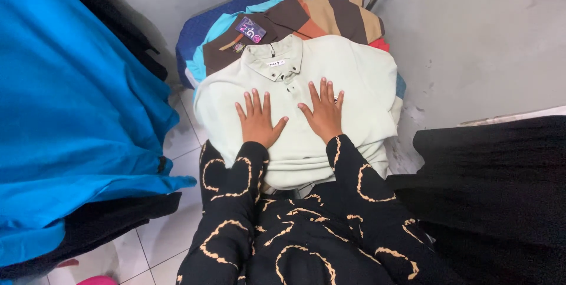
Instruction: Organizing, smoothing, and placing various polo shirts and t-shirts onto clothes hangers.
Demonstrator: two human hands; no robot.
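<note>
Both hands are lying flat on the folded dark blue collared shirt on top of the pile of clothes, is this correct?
Not quite. The head view shows the left hand and right hand lying flat, fingers spread, on a folded pale mint-green collared shirt, not a dark blue one. It does top the pile of clothes; a brown and tan striped garment lies beneath it.

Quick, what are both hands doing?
Left hand: open, flat on the pale green shirt.
Right hand: open, flat on it too.

Dark hangtag point(250, 29) on striped shirt point(318, 17); white collar label point(275, 63)
</note>
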